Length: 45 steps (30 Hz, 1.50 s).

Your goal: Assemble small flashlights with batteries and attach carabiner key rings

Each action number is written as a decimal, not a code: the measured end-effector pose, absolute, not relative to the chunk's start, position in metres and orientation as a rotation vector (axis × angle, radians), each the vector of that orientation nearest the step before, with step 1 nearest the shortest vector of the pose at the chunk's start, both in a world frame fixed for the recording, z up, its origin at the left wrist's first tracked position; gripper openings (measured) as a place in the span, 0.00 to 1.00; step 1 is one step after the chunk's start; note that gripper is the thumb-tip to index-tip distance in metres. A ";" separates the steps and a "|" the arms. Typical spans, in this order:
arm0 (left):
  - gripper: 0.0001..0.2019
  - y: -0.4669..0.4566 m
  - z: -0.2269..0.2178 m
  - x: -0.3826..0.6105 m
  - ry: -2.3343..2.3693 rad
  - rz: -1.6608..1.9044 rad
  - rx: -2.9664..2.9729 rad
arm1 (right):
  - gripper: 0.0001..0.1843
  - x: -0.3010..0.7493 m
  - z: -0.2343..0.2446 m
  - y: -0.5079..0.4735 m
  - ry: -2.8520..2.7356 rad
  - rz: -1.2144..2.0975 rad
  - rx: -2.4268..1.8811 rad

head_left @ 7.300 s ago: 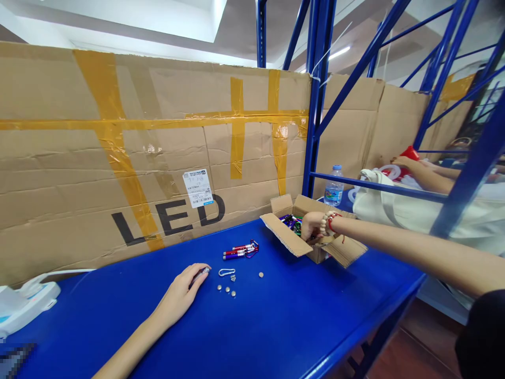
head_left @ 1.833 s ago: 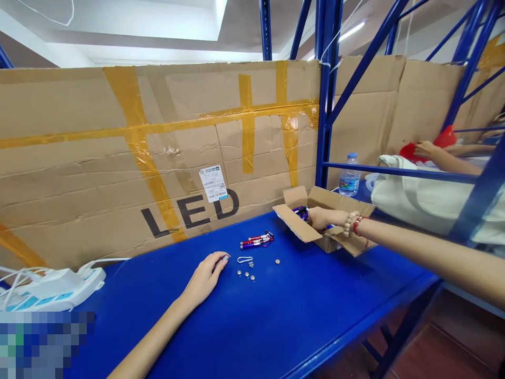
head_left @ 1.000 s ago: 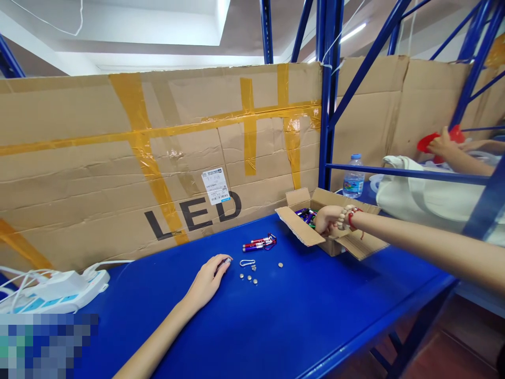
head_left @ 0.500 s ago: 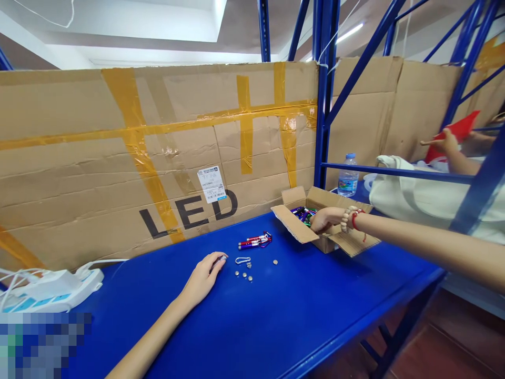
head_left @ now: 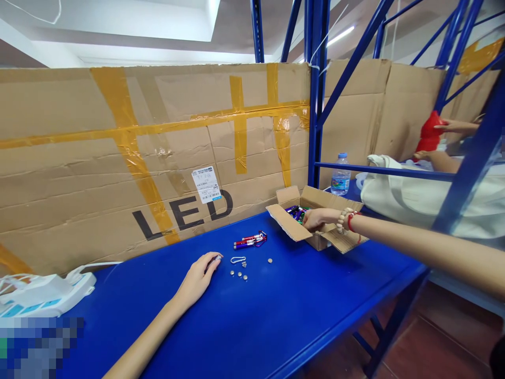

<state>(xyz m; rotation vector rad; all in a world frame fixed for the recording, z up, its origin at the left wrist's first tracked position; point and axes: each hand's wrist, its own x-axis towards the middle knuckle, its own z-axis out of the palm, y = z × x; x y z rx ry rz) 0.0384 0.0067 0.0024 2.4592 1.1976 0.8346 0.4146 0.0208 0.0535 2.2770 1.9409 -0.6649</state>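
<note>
My left hand (head_left: 196,279) rests on the blue table (head_left: 252,326), fingers curled round a small silvery piece (head_left: 218,257) that is mostly hidden. Just right of it lie a silver carabiner clip (head_left: 238,259), a tiny spring-like part (head_left: 244,265) and several button cells (head_left: 239,274), with one cell (head_left: 270,260) farther off. Behind these are two mini flashlights, one red and one purple (head_left: 248,243), with a clip at their end. My right hand (head_left: 314,218) reaches into an open cardboard box (head_left: 290,223) among several colourful mini flashlights (head_left: 296,212); its fingertips are hidden.
A large cardboard panel (head_left: 169,158) stands along the table's back. White power strips (head_left: 51,295) lie at left. A water bottle (head_left: 340,176) and a pale bag (head_left: 394,195) sit beyond a blue rack post (head_left: 317,121). Another person's hands hold something red (head_left: 430,131) at far right.
The whole view has shifted slightly, so things sit a little farther left. My right hand stays in the box and my left keeps its hold. The other person's red item has changed shape and position.
</note>
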 end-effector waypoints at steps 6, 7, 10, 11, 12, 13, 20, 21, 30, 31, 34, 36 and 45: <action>0.14 0.006 0.003 0.038 1.209 0.829 2.462 | 0.14 0.406 0.064 0.016 1.905 -0.503 2.214; 0.14 0.005 0.003 0.039 1.211 0.829 2.464 | 0.13 0.407 0.065 0.016 1.916 -0.474 2.205; 0.13 0.004 0.005 0.039 1.214 0.829 2.471 | 0.12 0.409 0.067 0.017 1.960 -0.412 2.175; 0.13 0.004 0.005 0.040 1.215 0.831 2.472 | 0.12 0.410 0.066 0.018 1.985 -0.391 2.165; 0.13 0.003 0.006 0.040 1.218 0.833 2.471 | 0.12 0.411 0.065 0.018 2.012 -0.367 2.159; 0.13 0.003 0.006 0.040 1.221 0.835 2.471 | 0.12 0.412 0.064 0.017 2.039 -0.338 2.157; 0.13 0.002 0.006 0.040 1.215 0.852 2.458 | 0.09 0.418 0.076 0.015 2.270 -0.124 2.193; 0.13 0.002 0.006 0.040 1.213 0.853 2.456 | 0.11 0.418 0.080 0.015 2.293 -0.118 2.195; 0.12 0.002 0.006 0.040 1.190 0.846 2.456 | 0.07 0.421 0.074 0.013 2.261 -0.355 2.189; 0.12 0.002 0.006 0.040 1.192 0.847 2.458 | 0.07 0.421 0.073 0.011 2.260 -0.378 2.202; 0.13 0.003 0.005 0.039 1.193 0.848 2.466 | 0.11 0.426 0.073 0.008 2.259 -0.463 2.238; 0.13 0.004 0.005 0.039 1.192 0.845 2.470 | 0.14 0.431 0.074 0.008 2.251 -0.497 2.260; 0.13 0.003 0.005 0.039 1.189 0.863 2.467 | 0.10 0.434 0.082 0.005 2.192 -0.136 2.349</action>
